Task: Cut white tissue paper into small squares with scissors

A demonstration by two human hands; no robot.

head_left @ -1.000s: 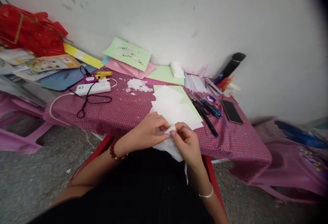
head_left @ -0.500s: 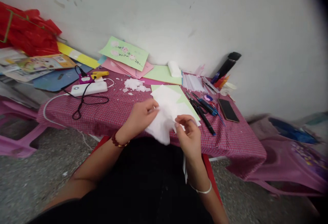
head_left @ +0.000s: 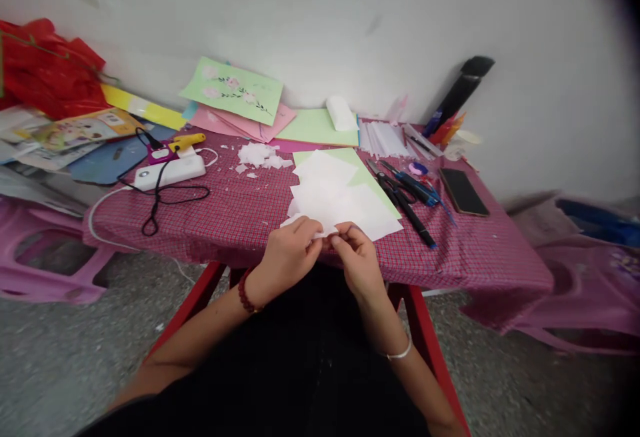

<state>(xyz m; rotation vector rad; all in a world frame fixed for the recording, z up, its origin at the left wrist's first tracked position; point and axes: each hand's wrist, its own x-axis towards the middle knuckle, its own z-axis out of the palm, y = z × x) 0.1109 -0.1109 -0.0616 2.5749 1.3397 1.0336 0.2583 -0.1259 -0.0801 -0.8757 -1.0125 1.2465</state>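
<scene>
My left hand (head_left: 293, 250) and my right hand (head_left: 357, 253) almost meet at the table's front edge. Between their fingertips they pinch a small piece of white paper (head_left: 326, 231), mostly hidden by the fingers. Just beyond lie overlapping white paper sheets (head_left: 327, 180) on a light green sheet (head_left: 365, 169). A heap of torn white paper scraps (head_left: 257, 153) sits to the left of the sheets. To their right are black scissors (head_left: 395, 187), a black pen (head_left: 419, 227) and a blue-handled tool (head_left: 420, 190).
A power strip (head_left: 170, 171) with black and white cables lies at the left, by a yellow glue gun (head_left: 189, 141). A painted green card (head_left: 235, 90) leans at the back. A phone (head_left: 464, 191) rests at the right. Pink stools (head_left: 45, 257) flank the checked tablecloth (head_left: 240, 213).
Both hands have come closer together. The larger, blurred white paper that hung between them no longer shows there; only a small bit is visible at the fingertips. The camera view has shifted slightly.
</scene>
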